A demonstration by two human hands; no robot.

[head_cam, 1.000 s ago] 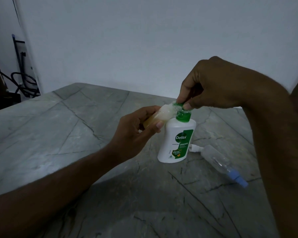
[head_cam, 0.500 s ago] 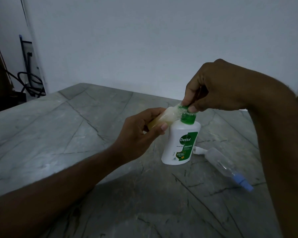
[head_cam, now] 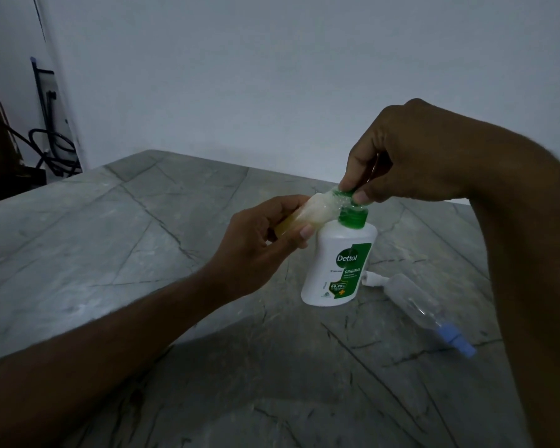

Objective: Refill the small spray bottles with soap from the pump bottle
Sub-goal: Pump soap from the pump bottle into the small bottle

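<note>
Fingertips of my right hand pinch down on the green pump head of the Dettol pump bottle, thumb on the near side and forefinger on the far side. My left hand curls around a small spray bottle, tilted nearly flat, its open mouth pressed against the pump spout. Pale foamy soap fills its upper part; yellowish liquid shows nearer my palm. The pump bottle stands upright on the grey marble tabletop, directly under my right hand. Its white label area reads "Dettol", "ORIGINAL" and "99.99%"; smaller print is too blurred to read. Just right of it a second spray bottle, clear with a blue cap, lies on its side, with a white sprayer top beside it.
</note>
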